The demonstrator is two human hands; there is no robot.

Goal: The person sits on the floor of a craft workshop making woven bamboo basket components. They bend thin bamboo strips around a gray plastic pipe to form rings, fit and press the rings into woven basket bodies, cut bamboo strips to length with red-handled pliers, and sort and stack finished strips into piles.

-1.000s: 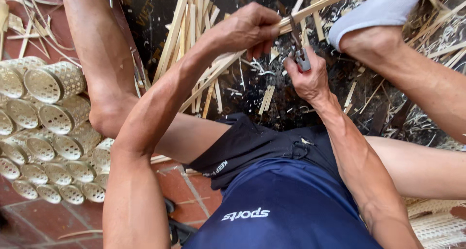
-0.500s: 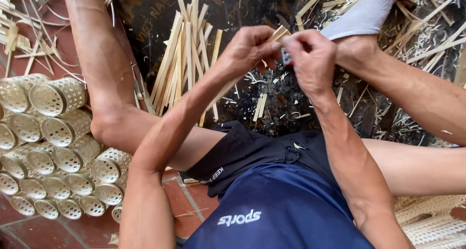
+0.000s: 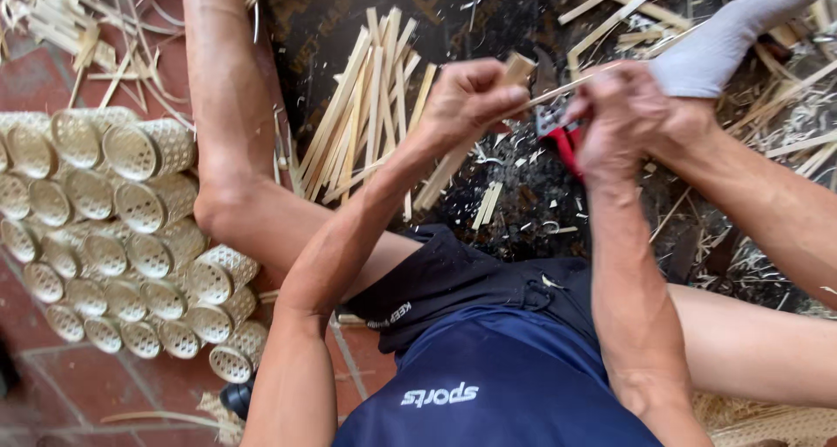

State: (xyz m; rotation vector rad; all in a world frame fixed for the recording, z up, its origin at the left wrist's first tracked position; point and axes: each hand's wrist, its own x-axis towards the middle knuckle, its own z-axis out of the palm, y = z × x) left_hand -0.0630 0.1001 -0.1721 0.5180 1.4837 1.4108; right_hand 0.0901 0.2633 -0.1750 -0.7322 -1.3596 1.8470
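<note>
My left hand (image 3: pixel 475 94) is closed around a short bamboo strip (image 3: pixel 520 66), whose pale cut end sticks out just above my knuckles. My right hand (image 3: pixel 621 120) is clenched beside it, fingers curled tight on a thin bamboo sliver (image 3: pixel 558 91) that runs between the 2 hands; I cannot tell what else that fist holds. Both hands hover above the dark mat (image 3: pixel 349 20) on the floor, near its middle. Just below and between them lies a red-handled tool (image 3: pixel 562 137) on the mat, among pale shavings. A fan of split bamboo sticks (image 3: pixel 370 107) lies on the mat to the left of my left hand, close to my bent left leg (image 3: pixel 231 133). My right foot wears a grey sock (image 3: pixel 719 41) and rests beyond my right hand. At the floor's left edge, on the red tiles, sits a stack of small woven bamboo baskets (image 3: pixel 113 238), lying on their sides.
</note>
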